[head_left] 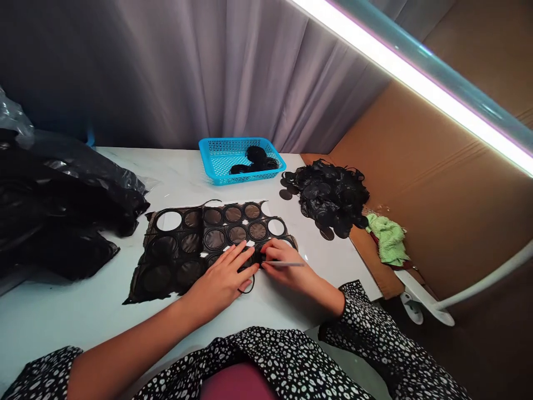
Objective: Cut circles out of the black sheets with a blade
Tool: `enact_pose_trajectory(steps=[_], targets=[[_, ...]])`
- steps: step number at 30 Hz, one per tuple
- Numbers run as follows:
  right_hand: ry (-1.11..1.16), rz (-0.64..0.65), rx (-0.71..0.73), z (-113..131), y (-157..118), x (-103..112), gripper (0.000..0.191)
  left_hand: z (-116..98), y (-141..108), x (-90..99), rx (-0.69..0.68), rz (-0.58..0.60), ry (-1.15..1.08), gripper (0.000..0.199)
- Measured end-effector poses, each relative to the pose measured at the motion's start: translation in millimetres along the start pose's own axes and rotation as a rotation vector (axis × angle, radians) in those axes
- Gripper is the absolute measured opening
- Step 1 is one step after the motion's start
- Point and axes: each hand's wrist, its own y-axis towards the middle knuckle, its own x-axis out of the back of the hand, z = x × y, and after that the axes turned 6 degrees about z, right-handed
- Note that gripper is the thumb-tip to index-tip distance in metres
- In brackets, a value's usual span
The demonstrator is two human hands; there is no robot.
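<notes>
The basket (216, 179) looks like smooth plastic, lightly glossy and perforated. The black sheet (157, 278) is thin and film-like, faintly shiny (wrinkled inside its rings). The tabletop (166, 172) has a smooth sheen. The curtain (166, 72) is matt, folded cloth; the side panel (449, 183) resembles matt cardboard; the green cloth (388, 239) looks rough and fluffy.

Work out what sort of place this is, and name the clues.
Probably a small hand-work bench: a black sheet of circles lies on the white tabletop, a heap of black discs sits beyond it to the right, and a bright tube light shines above.
</notes>
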Motion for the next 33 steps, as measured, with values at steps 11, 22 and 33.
enact_pose_trajectory(steps=[11,22,33], targets=[[-0.212,-0.457,-0.228,-50.1,27.2,63.2,0.013,2.0,9.6,11.7,0.025,-0.013,0.032,0.028],[0.231,0.023,-0.021,-34.5,55.4,31.8,0.025,21.6,18.6,-11.4,0.116,-0.067,0.175,0.039],[0.095,0.105,0.034,-32.7,56.1,30.8,0.018,18.5,20.6,-9.4,0.127,-0.061,0.176,0.039]])
